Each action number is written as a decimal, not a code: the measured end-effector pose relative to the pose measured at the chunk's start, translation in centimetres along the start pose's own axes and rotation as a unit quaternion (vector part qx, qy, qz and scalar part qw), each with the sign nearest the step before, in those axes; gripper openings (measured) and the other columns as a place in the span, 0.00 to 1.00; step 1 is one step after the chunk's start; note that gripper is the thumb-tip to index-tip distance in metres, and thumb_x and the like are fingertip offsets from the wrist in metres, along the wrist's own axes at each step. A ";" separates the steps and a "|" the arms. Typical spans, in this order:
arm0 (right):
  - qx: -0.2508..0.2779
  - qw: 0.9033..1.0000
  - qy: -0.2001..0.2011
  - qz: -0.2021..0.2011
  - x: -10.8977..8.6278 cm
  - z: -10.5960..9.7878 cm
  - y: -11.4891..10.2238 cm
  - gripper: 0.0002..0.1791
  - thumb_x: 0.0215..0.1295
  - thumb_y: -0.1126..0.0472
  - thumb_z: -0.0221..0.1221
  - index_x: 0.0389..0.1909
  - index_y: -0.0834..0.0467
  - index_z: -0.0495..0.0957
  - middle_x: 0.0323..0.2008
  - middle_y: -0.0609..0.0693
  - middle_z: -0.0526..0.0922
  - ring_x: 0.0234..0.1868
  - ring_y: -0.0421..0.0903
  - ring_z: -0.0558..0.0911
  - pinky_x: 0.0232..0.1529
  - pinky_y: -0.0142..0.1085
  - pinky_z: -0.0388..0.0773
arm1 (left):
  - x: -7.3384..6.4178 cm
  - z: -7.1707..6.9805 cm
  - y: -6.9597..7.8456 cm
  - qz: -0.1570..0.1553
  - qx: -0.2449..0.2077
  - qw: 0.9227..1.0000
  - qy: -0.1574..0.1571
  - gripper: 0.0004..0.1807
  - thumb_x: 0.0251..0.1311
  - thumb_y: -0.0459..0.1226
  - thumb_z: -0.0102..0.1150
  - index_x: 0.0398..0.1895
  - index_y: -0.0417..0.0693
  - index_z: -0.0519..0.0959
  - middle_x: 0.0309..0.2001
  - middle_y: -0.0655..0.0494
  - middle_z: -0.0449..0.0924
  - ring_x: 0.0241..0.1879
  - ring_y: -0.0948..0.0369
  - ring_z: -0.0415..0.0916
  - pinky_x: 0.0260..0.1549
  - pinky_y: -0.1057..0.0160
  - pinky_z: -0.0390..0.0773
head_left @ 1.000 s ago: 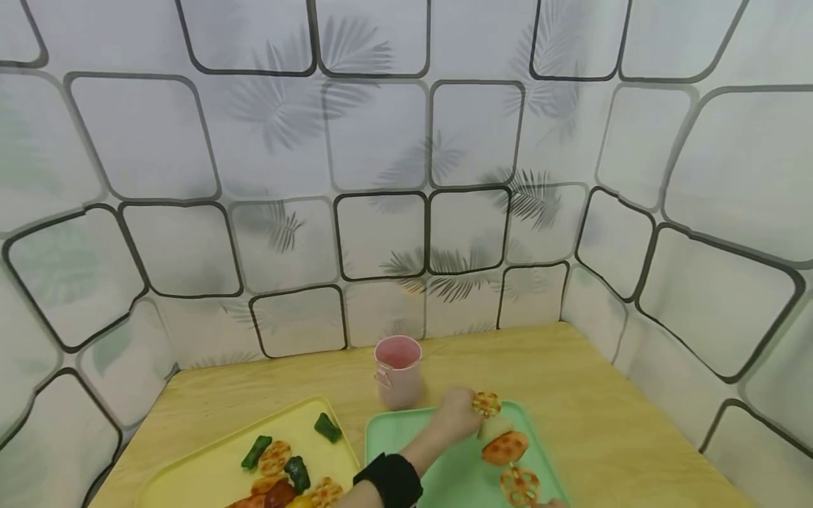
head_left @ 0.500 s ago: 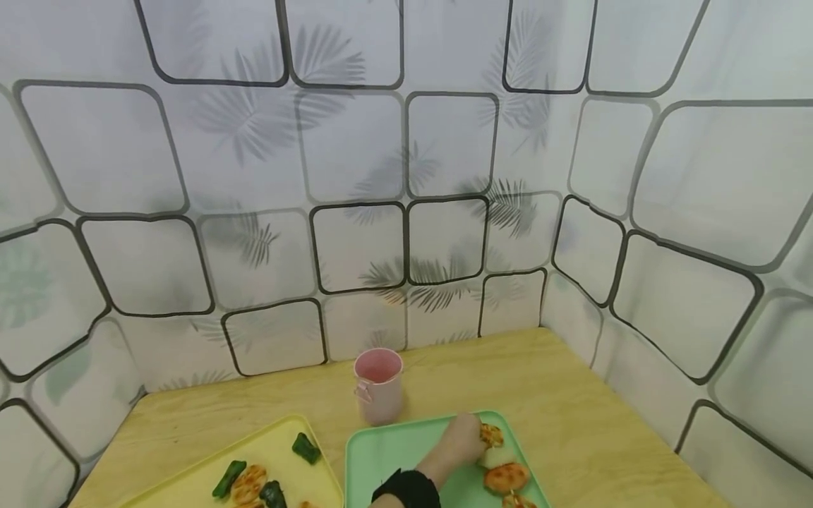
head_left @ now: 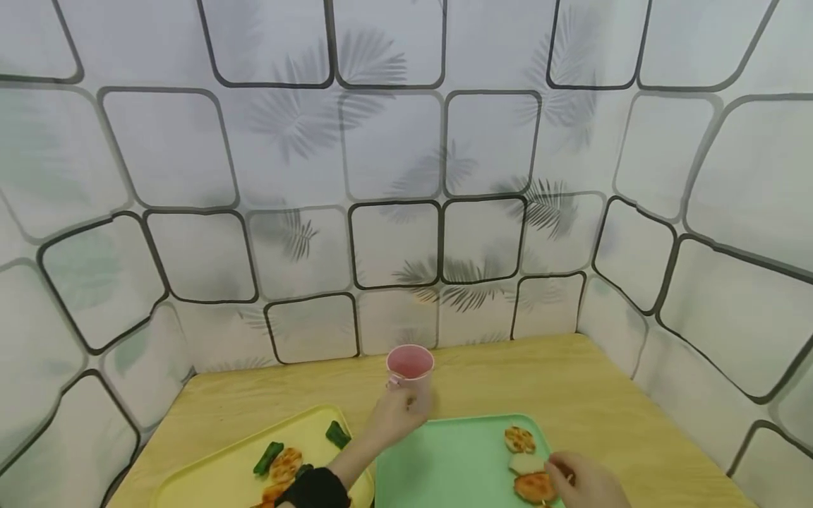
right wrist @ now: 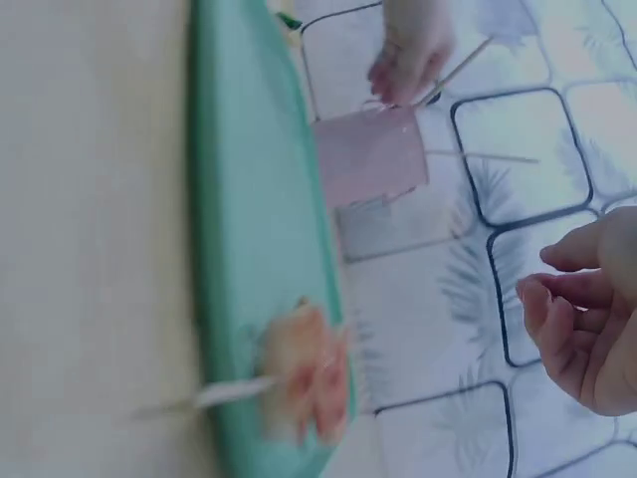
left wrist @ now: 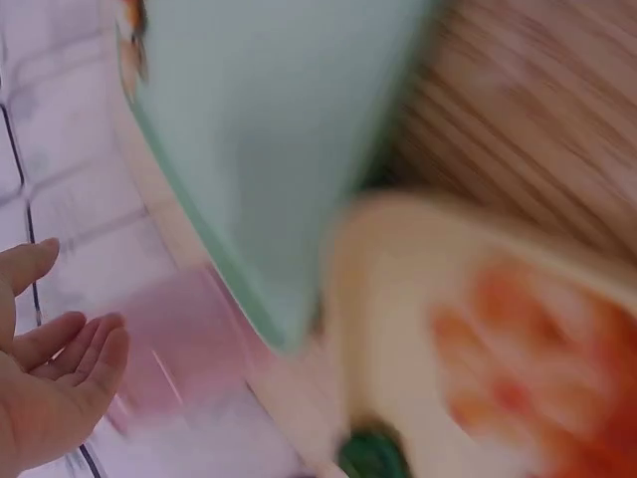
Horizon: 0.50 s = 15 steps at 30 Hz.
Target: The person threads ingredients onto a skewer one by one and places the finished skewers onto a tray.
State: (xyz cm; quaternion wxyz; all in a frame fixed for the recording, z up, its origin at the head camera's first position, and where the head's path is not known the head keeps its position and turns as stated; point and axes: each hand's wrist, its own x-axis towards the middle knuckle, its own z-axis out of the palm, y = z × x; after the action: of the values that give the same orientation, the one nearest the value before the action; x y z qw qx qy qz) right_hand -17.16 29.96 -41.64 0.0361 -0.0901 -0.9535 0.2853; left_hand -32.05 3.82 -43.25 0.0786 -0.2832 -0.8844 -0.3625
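My left hand (head_left: 392,418) is at the pink cup (head_left: 422,395), overlapping its front in the head view. In the left wrist view its fingers (left wrist: 95,363) are loosely bent, with the thumb apart. Thin sticks (right wrist: 483,156) stand out of the cup in the right wrist view. On the right side of the green tray (head_left: 457,458) lies a skewer of toy food (head_left: 532,487): a browned lotus root slice, a pale piece and an orange-brown piece. My right hand (head_left: 587,481) hovers beside the skewer, fingers loosely curled around nothing.
A yellow tray (head_left: 209,483) stands at the left, bearing dark green pieces (head_left: 269,458), a browned round slice (head_left: 286,466) and other toy food. Behind the wooden table (head_left: 508,381) hangs a patterned curtain (head_left: 394,247), which also closes off both sides.
My left hand has left the skewer's far end and moved left to the cup. The right hand has come into view beside the skewer, which now lies on the green tray.
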 end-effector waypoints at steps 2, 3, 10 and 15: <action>0.044 0.998 0.034 -0.026 1.1 -0.7 -1.9 0.08 0.61 0.61 0.59 0.36 0.61 0.81 0.29 0.45 0.81 0.28 0.41 0.78 0.29 0.36 0.75 | -0.3 -1.5 -1.4 -0.010 0.006 0.999 0.034 0.10 0.47 0.35 0.64 0.27 0.33 0.77 0.27 0.48 0.78 0.28 0.54 0.76 0.26 0.58 0.75; 0.066 0.996 0.045 -0.039 1.7 -0.9 -2.9 0.09 0.62 0.61 0.59 0.38 0.61 0.81 0.31 0.46 0.82 0.30 0.42 0.79 0.30 0.36 0.75 | -0.4 -2.0 -1.9 -0.016 0.012 0.999 0.049 0.13 0.47 0.36 0.64 0.31 0.32 0.78 0.32 0.45 0.79 0.33 0.51 0.77 0.31 0.55 0.76; 0.134 0.977 0.070 -0.150 8.4 1.5 -7.9 0.14 0.58 0.62 0.62 0.42 0.66 0.79 0.32 0.49 0.81 0.33 0.45 0.79 0.31 0.33 0.75 | 1.0 -3.5 -4.5 -0.060 0.004 0.996 0.068 0.41 0.45 0.44 0.70 0.56 0.25 0.67 0.51 0.31 0.72 0.51 0.38 0.69 0.48 0.43 0.70; 0.156 0.970 0.079 -0.168 11.5 4.9 -10.0 0.13 0.56 0.63 0.63 0.37 0.68 0.79 0.28 0.51 0.80 0.28 0.45 0.79 0.29 0.35 0.75 | 1.6 -2.6 -5.6 -0.055 -0.050 0.996 0.039 0.50 0.41 0.42 0.72 0.63 0.25 0.57 0.60 0.29 0.62 0.60 0.37 0.59 0.56 0.41 0.61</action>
State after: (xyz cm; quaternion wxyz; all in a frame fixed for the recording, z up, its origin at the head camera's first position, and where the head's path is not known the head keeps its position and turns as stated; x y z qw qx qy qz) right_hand -30.52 21.29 -40.04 0.1724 0.0562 -0.8927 0.4125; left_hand -36.67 -0.49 -44.15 0.0785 -0.2233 -0.8756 -0.4210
